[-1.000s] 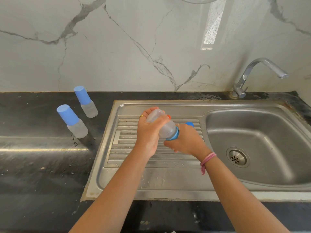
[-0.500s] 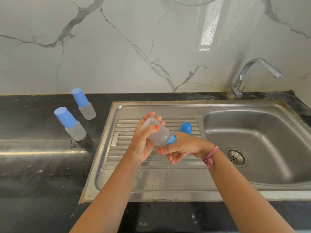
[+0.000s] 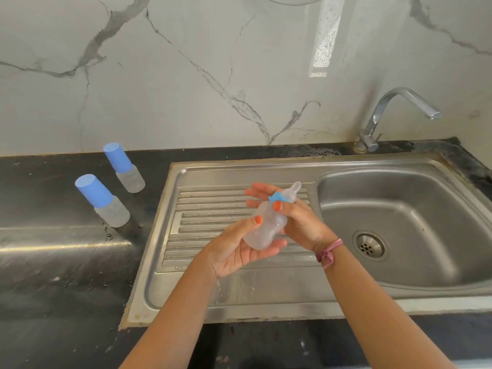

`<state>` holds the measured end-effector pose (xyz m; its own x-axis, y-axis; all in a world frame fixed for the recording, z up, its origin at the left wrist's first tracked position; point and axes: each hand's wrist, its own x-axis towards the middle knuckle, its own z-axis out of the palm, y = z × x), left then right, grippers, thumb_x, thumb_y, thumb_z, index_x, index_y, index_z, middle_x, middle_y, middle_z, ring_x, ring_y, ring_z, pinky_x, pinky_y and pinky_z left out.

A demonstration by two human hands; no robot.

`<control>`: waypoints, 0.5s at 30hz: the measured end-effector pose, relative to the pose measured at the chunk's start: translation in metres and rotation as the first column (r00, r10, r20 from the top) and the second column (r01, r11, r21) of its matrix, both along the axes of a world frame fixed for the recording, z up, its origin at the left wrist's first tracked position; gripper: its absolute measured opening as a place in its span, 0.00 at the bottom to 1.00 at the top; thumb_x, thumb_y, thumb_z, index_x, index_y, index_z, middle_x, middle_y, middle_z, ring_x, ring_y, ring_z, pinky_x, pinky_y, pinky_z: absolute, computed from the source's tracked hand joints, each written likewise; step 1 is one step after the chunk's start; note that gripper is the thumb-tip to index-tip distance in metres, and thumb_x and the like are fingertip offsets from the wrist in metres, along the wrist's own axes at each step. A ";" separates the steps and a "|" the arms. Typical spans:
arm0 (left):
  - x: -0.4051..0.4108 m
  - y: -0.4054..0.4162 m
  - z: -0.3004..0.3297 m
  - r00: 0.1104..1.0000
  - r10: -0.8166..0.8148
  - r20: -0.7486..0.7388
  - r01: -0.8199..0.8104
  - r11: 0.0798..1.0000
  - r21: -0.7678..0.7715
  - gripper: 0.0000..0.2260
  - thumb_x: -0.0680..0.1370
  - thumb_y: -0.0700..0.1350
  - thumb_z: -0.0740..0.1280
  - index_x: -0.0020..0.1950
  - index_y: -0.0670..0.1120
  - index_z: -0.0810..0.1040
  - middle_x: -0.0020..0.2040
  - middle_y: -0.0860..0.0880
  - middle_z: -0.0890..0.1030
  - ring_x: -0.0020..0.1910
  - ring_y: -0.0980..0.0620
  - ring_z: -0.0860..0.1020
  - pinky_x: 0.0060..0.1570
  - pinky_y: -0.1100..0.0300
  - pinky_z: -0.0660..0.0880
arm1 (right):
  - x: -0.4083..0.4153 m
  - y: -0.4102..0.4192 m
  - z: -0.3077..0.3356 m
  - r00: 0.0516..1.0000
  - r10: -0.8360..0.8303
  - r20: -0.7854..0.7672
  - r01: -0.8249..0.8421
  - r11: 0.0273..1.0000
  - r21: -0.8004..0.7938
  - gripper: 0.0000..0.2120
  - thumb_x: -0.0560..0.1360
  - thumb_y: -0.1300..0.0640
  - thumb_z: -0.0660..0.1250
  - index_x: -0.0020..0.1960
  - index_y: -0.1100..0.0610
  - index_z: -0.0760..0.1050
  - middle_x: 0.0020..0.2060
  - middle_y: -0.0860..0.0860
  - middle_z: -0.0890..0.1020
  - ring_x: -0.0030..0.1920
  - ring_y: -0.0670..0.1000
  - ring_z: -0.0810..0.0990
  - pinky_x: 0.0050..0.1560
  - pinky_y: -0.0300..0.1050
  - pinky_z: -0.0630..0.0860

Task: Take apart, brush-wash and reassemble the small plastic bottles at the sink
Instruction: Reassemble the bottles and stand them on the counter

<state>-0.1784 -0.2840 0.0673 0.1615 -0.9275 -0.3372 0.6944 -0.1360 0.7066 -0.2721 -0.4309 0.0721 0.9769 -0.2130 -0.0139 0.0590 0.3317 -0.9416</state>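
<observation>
Over the drainboard I hold a small clear plastic bottle [image 3: 266, 227], tilted with its neck pointing up and to the right. My left hand [image 3: 234, 251] cradles its base from below, thumb pressed on the side. My right hand [image 3: 300, 222] grips the neck at the blue collar [image 3: 277, 197], thumb in front and fingers behind. A clear teat [image 3: 292, 190] sticks out bare above the collar, and no blue cap shows on it. Two more bottles with tall blue caps [image 3: 111, 211] [image 3: 130, 177] stand on the black counter to the left.
The steel sink has a ribbed drainboard [image 3: 202, 225] under my hands and a basin [image 3: 415, 198] with a drain [image 3: 368, 245] on the right. A chrome tap [image 3: 386, 107] stands behind the basin, with no water running. Marble wall behind.
The bottle has swung from neck-right and low to neck-up. The blue cap seen at its tip half a second ago is gone and the clear teat is bare. My left hand has dropped under the base.
</observation>
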 end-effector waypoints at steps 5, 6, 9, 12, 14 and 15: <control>0.008 0.001 0.003 0.969 -0.210 0.128 0.209 0.978 0.022 0.31 0.63 0.46 0.81 0.62 0.39 0.76 0.53 0.41 0.81 0.48 0.43 0.83 0.46 0.52 0.82 | 0.004 0.013 0.010 0.999 0.020 -0.030 -0.019 0.999 0.050 0.08 0.62 0.55 0.69 0.41 0.54 0.78 0.52 0.55 0.84 0.50 0.57 0.81 0.52 0.55 0.74; 0.007 0.000 0.003 0.969 -0.183 0.165 0.181 0.983 0.028 0.29 0.63 0.45 0.80 0.61 0.40 0.77 0.51 0.42 0.81 0.46 0.45 0.83 0.46 0.53 0.82 | 0.006 0.014 0.012 0.999 -0.010 -0.036 0.012 0.999 0.051 0.08 0.62 0.55 0.69 0.41 0.55 0.77 0.52 0.56 0.84 0.48 0.56 0.82 0.48 0.53 0.76; 0.002 -0.003 0.003 0.965 -0.097 0.242 0.093 0.995 0.029 0.24 0.65 0.44 0.75 0.60 0.41 0.77 0.49 0.45 0.82 0.44 0.49 0.82 0.46 0.53 0.81 | 0.007 0.015 0.019 0.994 -0.085 -0.062 0.085 0.996 0.007 0.06 0.63 0.56 0.68 0.40 0.54 0.77 0.54 0.55 0.84 0.43 0.54 0.81 0.39 0.48 0.73; -0.003 -0.006 0.004 0.958 -0.029 0.285 0.022 0.999 0.026 0.26 0.64 0.45 0.75 0.60 0.40 0.76 0.48 0.44 0.82 0.44 0.48 0.82 0.45 0.54 0.81 | 0.008 0.018 0.023 0.984 -0.167 -0.064 0.168 0.986 0.017 0.03 0.65 0.61 0.66 0.38 0.55 0.76 0.51 0.54 0.85 0.43 0.50 0.82 0.37 0.45 0.78; -0.006 -0.010 0.005 0.947 0.019 0.321 -0.029 0.999 0.028 0.25 0.63 0.46 0.76 0.58 0.40 0.78 0.47 0.43 0.82 0.44 0.47 0.82 0.46 0.54 0.81 | 0.010 0.019 0.024 0.971 -0.230 -0.061 0.232 0.973 0.024 0.03 0.65 0.61 0.64 0.38 0.56 0.76 0.48 0.53 0.85 0.43 0.48 0.82 0.40 0.44 0.79; -0.008 -0.012 0.005 0.941 0.046 0.337 -0.059 0.998 0.028 0.25 0.62 0.46 0.76 0.56 0.40 0.78 0.46 0.43 0.82 0.44 0.47 0.82 0.45 0.54 0.81 | 0.012 0.020 0.025 0.963 -0.260 -0.071 0.263 0.965 0.028 0.03 0.65 0.61 0.64 0.38 0.56 0.75 0.47 0.53 0.85 0.42 0.47 0.82 0.40 0.44 0.79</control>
<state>-0.1864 -0.2958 0.0724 0.3196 -0.9023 -0.2894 0.4247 -0.1366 0.8950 -0.2605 -0.4113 0.0969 0.8840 -0.4589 -0.0891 0.0864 0.3477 -0.9336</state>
